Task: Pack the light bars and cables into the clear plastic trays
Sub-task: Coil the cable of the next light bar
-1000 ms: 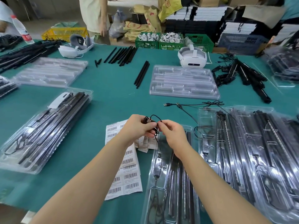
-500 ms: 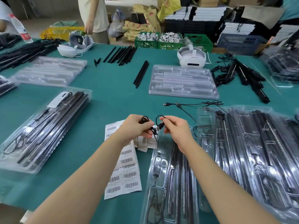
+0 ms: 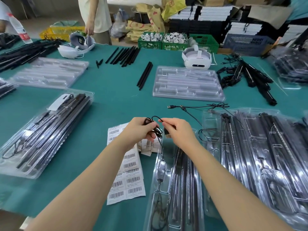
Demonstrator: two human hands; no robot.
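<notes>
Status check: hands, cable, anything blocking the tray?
Left hand grips coiled cable. Right hand pinches its plug end. Tray below, unobstructed.

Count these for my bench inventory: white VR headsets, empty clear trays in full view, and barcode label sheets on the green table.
White VR headsets: 2
Empty clear trays: 2
Barcode label sheet: 1
Total: 5

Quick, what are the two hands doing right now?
Left hand: fingers curled round a coiled bundle of black cable.
Right hand: pinching the same cable near its USB plug.
</notes>
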